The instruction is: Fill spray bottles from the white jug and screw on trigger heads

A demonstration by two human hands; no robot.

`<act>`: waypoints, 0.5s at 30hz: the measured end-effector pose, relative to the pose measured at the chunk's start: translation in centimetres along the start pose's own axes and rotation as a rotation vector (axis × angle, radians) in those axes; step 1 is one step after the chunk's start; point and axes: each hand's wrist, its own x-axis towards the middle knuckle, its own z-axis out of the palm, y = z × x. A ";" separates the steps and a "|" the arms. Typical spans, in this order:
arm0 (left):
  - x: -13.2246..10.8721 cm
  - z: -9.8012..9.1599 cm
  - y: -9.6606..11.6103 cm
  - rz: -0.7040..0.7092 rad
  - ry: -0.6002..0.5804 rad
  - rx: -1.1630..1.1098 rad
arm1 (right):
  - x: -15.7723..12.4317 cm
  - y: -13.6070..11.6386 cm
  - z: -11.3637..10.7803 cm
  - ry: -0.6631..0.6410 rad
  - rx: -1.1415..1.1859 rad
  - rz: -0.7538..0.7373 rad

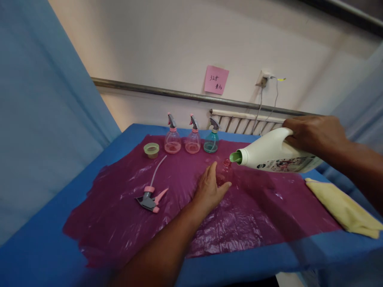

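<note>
My right hand (315,133) grips the handle of a big white detergent jug (273,156), tipped almost flat with its green mouth just right of the neck of a small clear open bottle (225,171). My left hand (209,189) is wrapped round that small bottle, which stands upright on the purple plastic sheet (119,207). A loose grey-and-pink spray head (150,199) with its long tube lies on the sheet to the left of my left arm.
Three capped spray bottles, two pinkish (172,139) (193,139) and one teal (211,139), stand in a row at the back, beside a small green cap (151,150). A yellow cloth (344,207) lies at the right. Blue curtains hang on both sides.
</note>
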 end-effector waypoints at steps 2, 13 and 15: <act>0.0 0.0 0.1 -0.004 0.000 0.001 | 0.0 0.0 -0.1 0.010 -0.005 0.000; -0.1 0.1 -0.2 0.019 0.001 -0.001 | 0.2 -0.1 -0.3 0.004 -0.002 -0.015; -0.1 0.1 -0.3 0.017 0.002 0.002 | 0.2 -0.1 -0.3 0.016 0.006 -0.008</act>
